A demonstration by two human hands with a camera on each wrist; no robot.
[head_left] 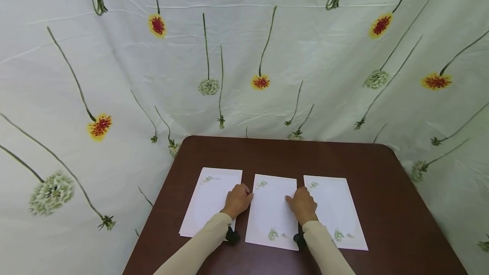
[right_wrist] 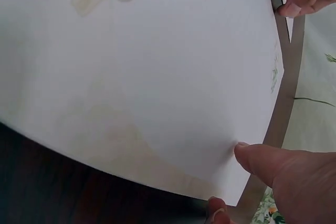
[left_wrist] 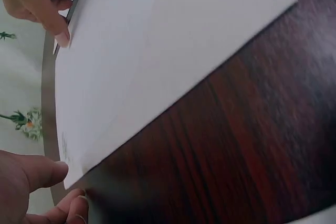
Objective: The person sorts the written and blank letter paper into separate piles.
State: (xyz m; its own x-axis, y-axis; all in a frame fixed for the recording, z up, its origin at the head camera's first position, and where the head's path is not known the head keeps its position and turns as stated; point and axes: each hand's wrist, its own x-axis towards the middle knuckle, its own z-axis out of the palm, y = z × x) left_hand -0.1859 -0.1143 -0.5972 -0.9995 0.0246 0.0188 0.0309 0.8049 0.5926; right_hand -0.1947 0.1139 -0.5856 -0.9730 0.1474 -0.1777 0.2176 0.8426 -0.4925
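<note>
Three stacks of printed white paper lie in a row. My right hand (head_left: 303, 205) is at the right edge of the middle paper (head_left: 269, 220). In the right wrist view its thumb (right_wrist: 252, 156) presses on the sheet near a far corner, fingertips at the edge, pinching the margin. My left hand (head_left: 238, 200) is at the opposite edge, over the gap beside the left paper (head_left: 208, 198). The left wrist view has its thumb (left_wrist: 50, 174) and fingers (left_wrist: 71, 208) apart, the paper's corner between them.
The right paper (head_left: 336, 215) lies partly behind my right hand and sleeve. All the papers rest on a dark brown table (head_left: 282, 152) with rounded far corners. A white flower-printed cloth (head_left: 237, 54) hangs behind and beside it.
</note>
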